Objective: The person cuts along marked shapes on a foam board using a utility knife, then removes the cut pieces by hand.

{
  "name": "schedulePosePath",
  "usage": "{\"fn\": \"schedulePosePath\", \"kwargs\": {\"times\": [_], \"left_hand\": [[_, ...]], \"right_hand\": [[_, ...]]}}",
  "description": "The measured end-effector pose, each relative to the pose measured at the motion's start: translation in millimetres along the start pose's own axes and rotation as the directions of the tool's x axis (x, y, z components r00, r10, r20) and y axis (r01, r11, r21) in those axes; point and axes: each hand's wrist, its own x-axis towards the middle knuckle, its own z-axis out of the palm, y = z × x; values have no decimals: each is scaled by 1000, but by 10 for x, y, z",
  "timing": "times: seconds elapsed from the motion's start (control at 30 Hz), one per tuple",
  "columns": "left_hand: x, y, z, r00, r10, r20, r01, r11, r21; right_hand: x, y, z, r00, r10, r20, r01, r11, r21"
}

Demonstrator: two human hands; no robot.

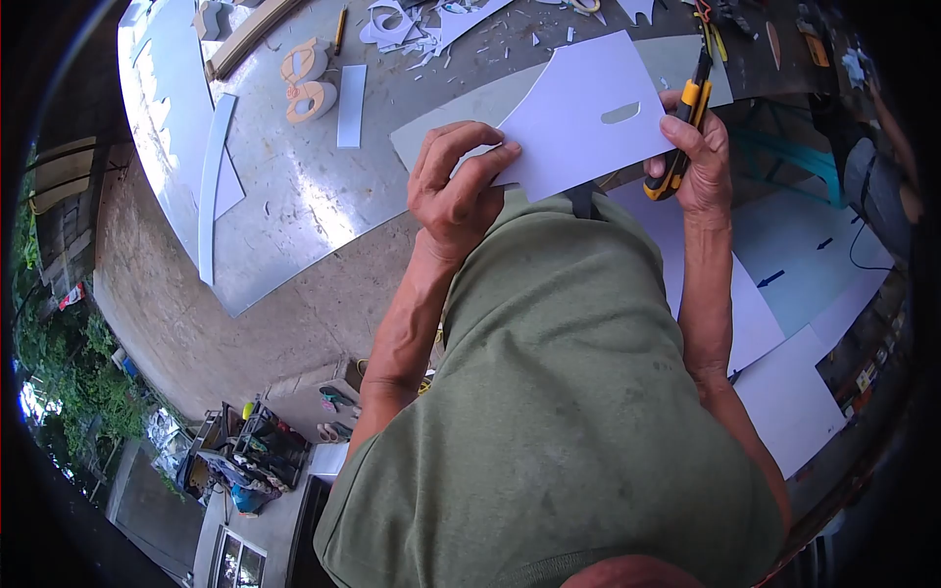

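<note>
A white sheet [578, 127] with one curved edge and a small oblong hole is held up in front of my body, above the metal table's near edge. My left hand [461, 181] pinches its left edge between thumb and fingers. At the sheet's right edge, my right hand [701, 157] grips the sheet and also a yellow and black utility knife [689, 108], which lies across the fingers and points up. Part of the right fingers is hidden behind the sheet and knife.
The metal table [284, 196] bears white offcuts [392, 29], cut shapes [312, 98], a pencil [340, 29], a narrow strip [352, 106] and a long curved strip [214, 186]. Large white sheets [784, 392] lie at the right, near a teal stool [794, 162].
</note>
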Motion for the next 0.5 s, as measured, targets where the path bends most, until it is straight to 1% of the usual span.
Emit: {"fn": "schedulePosePath", "kwargs": {"times": [0.03, 0.07, 0.3, 0.37, 0.4, 0.43, 0.47, 0.5], "left_hand": [[-26, 22, 5, 999, -39, 4, 39, 999, -23], [-40, 36, 15, 997, -76, 8, 76, 996, -46], [-132, 74, 83, 995, -99, -24, 98, 995, -27], [-175, 52, 121, 984, -178, 26, 179, 983, -44], [-205, 12, 150, 983, -180, 23, 181, 983, -44], [-246, -52, 179, 947, -315, 64, 321, 932, -169], [-297, -124, 211, 891, -437, 122, 453, 845, -285], [-363, -199, 242, 889, -441, 119, 456, 843, -286]], "right_hand": [[-13, -22, 2, 999, -34, 4, 35, 997, -67], [-30, -51, 14, 999, -34, -2, 34, 996, -86], [-56, -52, -17, 998, -57, 15, 59, 989, -133], [-36, -28, -43, 1000, -30, -1, 29, 994, -104], [-10, 1, -62, 1000, -29, 2, 29, 994, -106], [33, 52, -85, 999, -20, -32, 14, 985, -174], [86, 114, -115, 998, -13, -67, -3, 971, -241], [158, 200, -160, 998, -9, -64, -7, 970, -244]]}}
